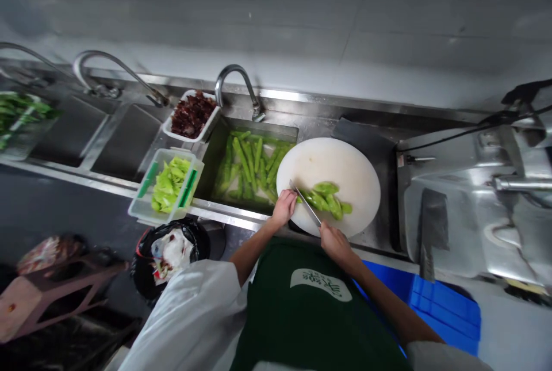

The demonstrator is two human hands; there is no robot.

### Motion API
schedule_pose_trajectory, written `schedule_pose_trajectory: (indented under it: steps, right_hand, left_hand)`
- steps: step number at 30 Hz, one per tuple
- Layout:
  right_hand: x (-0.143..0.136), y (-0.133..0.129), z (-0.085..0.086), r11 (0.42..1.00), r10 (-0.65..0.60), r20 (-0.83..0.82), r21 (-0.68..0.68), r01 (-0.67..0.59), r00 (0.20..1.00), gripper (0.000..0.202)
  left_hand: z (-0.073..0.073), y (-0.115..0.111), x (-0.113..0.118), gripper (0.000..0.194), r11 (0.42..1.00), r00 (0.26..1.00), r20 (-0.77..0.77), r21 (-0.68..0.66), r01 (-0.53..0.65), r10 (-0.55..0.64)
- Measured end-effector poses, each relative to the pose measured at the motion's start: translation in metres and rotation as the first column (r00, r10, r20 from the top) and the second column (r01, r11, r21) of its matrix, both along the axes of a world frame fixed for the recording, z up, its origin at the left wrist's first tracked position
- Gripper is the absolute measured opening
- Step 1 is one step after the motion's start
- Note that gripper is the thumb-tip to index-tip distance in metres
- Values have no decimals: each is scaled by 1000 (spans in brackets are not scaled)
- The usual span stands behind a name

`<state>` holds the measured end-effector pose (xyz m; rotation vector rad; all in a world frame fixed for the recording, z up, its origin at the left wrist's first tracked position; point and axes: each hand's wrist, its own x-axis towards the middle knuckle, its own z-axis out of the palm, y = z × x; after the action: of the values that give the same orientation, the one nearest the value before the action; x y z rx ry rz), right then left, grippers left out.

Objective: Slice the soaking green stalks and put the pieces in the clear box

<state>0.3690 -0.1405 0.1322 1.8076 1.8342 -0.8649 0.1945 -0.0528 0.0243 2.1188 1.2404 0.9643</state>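
My right hand [336,243] is wrapped round the handle of a kitchen knife [307,205], whose blade points away and to the left over the round white cutting board [345,164]. Left of the blade, my left hand [285,207] is closed at the board's edge, its fingers pressed on a piece of long green vegetable mostly hidden under them. Slant-cut green slices [332,201] lie in a loose pile to the right of the blade. Several whole green stalks [254,158] rest in water in the sink [207,187] beside the board.
A clear container [137,207] of light green pieces sits on the sink's front rim. Behind it, a white tub [202,136] holds dark red leaves. A faucet [235,69] arches over the sink. A cleaver [433,221] lies at right; a bin [146,267] stands below left.
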Motion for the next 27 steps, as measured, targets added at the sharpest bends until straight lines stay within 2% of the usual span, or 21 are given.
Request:
schedule_pose_trajectory:
  steps: [3, 5, 7, 11, 13, 17, 19, 22, 24, 27]
  right_hand:
    - [9, 0, -5, 999, -40, -23, 26, 41, 999, 32]
    - [18, 0, -8, 999, -1, -25, 36, 2, 1000, 32]
    - [30, -1, -12, 995, -7, -21, 95, 9, 1000, 33]
    - [57, -7, -18, 997, -13, 40, 81, 10, 999, 34]
    - [67, -11, -20, 997, -21, 66, 74, 16, 998, 35]
    - [76, -20, -24, 996, -33, 68, 87, 27, 997, 37]
    - [75, -25, -26, 995, -38, 44, 97, 34, 998, 38]
    - [71, -33, -25, 996, -15, 7, 92, 14, 1000, 37]
    - [68, -37, -22, 997, 5, -6, 81, -4, 1000, 36]
    - [66, -37, -14, 996, 35, -12, 79, -34, 999, 35]
  left_hand:
    - [1, -6, 0, 22, 999, 997, -68, -43, 30, -33]
    - [0, -7, 0, 27, 996, 990, -120, -59, 62, -69]
    - [-1, -6, 2, 32, 993, 978, -182, -73, 88, -100]
    - [5, 4, 13, 33, 985, 941, -306, -139, 105, -143]
    - [11, 10, 22, 33, 979, 920, -371, -197, 56, -127]
    - [25, 8, 38, 37, 944, 882, -471, -287, -165, 11]
    - [29, -2, 46, 40, 904, 888, -457, -356, -238, 54]
    - [27, -27, 56, 30, 850, 939, -333, -469, -242, 84]
    - [23, -42, 59, 20, 852, 971, -215, -484, -196, 102]
    - [15, -53, 58, 17, 900, 989, -76, -410, -150, 131]
